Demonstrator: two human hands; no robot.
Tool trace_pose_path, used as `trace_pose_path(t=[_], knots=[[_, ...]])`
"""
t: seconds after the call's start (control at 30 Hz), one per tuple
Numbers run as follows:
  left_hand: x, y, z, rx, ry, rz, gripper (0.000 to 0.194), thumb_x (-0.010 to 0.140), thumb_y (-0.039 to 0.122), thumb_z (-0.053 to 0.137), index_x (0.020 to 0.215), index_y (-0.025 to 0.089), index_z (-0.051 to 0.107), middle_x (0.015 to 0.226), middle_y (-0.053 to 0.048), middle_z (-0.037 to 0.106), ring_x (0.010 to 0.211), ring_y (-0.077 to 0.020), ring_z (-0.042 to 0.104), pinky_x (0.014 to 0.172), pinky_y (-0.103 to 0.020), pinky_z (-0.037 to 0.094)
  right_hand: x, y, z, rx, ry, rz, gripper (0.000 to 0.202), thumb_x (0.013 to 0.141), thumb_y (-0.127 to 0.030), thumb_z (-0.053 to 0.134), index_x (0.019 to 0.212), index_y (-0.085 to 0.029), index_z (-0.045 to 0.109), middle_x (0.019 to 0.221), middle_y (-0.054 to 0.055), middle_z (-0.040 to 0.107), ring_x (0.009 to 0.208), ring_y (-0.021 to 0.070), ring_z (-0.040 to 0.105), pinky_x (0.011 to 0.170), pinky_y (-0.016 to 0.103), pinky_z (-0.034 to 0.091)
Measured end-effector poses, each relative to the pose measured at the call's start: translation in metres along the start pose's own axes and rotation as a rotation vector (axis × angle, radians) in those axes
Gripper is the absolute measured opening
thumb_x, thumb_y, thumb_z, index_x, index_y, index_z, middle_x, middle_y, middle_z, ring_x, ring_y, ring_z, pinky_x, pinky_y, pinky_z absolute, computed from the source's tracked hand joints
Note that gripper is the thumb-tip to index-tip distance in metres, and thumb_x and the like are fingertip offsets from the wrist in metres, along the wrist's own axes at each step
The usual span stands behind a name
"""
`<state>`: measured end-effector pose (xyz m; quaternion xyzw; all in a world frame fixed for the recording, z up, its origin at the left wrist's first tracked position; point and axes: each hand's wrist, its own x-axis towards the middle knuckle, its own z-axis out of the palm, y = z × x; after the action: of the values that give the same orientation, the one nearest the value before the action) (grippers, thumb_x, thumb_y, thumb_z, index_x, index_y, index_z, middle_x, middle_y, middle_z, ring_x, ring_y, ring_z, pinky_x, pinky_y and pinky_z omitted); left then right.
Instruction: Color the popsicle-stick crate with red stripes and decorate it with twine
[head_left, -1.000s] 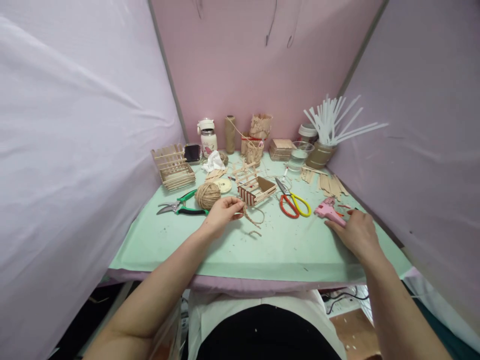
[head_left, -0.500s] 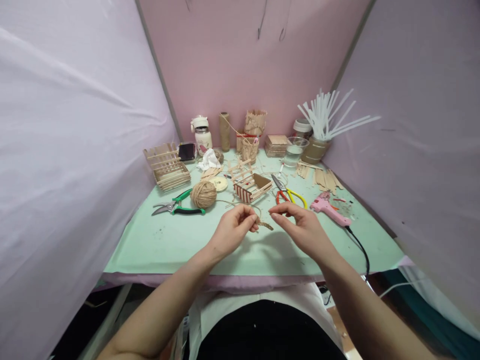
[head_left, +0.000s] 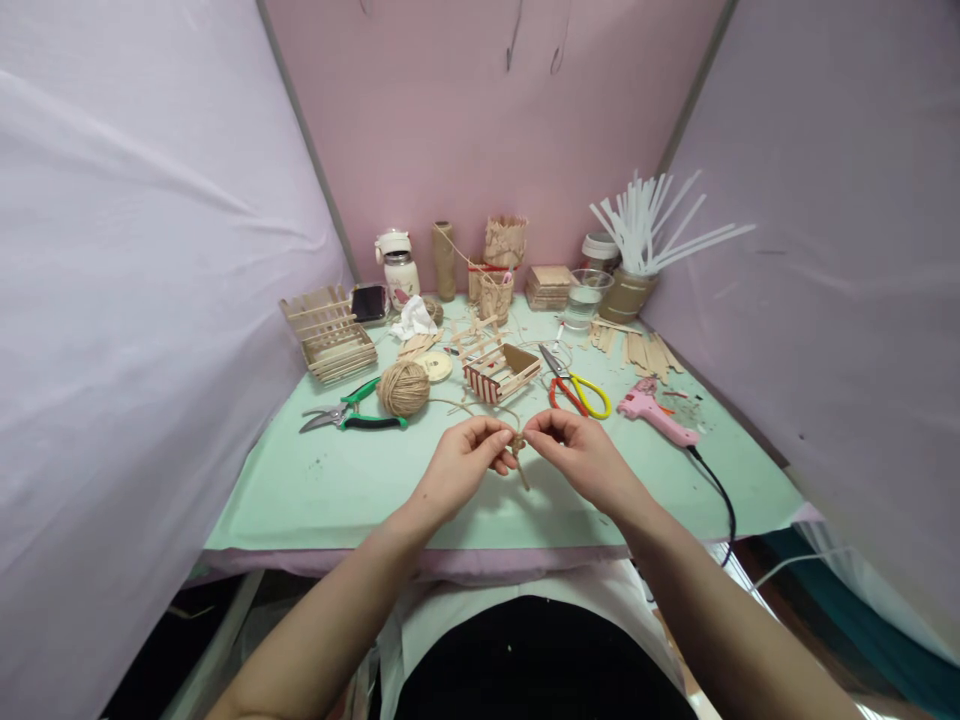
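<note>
Above the front middle of the table, my left hand point(head_left: 471, 452) pinches a piece of jute twine point(head_left: 519, 449) that looks knotted or looped, its tail hanging down. From the other side my right hand point(head_left: 574, 448) pinches at the same twine with thumb and forefinger; the fingertips of both hands are nearly touching. A strand runs behind the hands toward the twine ball point(head_left: 404, 388) on the left. Just beyond my fingers sits a small basket of craft sticks point(head_left: 502, 373) with red-striped ends.
Green-handled pruning shears point(head_left: 352, 410) lie left. Scissors with red and yellow handles point(head_left: 574, 383) and a pink glue gun point(head_left: 658, 412) with a black cord lie right. Behind stand a slatted stick holder point(head_left: 337, 345), a cup of water point(head_left: 586, 298) and a jar of white sticks point(head_left: 630, 292).
My right hand has moved left to meet my left hand and now grips the twine. The twine's loose end, which pointed right, now hangs downward. The view has shifted slightly.
</note>
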<state>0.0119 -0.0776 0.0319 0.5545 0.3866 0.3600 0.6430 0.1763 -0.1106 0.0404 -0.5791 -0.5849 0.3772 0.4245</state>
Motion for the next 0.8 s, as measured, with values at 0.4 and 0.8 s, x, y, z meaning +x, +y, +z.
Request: trace_pose_path(t=[0.4, 0.8], knots=[[0.0009, -0.0061, -0.0005, -0.023, -0.017, -0.028, 0.026, 0.070, 0.036, 0.074, 0.079, 0.013, 0.065, 0.060, 0.001, 0.060, 0.053, -0.0070, 0.051, 0.051, -0.020, 0.037, -0.0024, 0.0007, 0.0024, 0.013, -0.017, 0.011, 0.024, 0.081, -0.040, 0.059, 0.077, -0.017, 0.064, 0.071, 0.000, 0.062, 0.067, 0.0128, 0.053, 0.062, 0.025, 0.042], [0.0027, -0.0086, -0.0022, -0.217, -0.039, -0.137, 0.030, 0.068, 0.039, 0.077, 0.075, 0.012, 0.065, 0.057, 0.001, 0.058, 0.048, -0.0038, 0.046, 0.048, -0.018, 0.032, -0.0063, 0.0100, 0.0067, -0.282, 0.097, -0.438, 0.015, 0.092, -0.025, 0.051, 0.080, -0.021, 0.059, 0.079, 0.003, 0.061, 0.079, 0.0172, 0.055, 0.074, 0.031, 0.043]])
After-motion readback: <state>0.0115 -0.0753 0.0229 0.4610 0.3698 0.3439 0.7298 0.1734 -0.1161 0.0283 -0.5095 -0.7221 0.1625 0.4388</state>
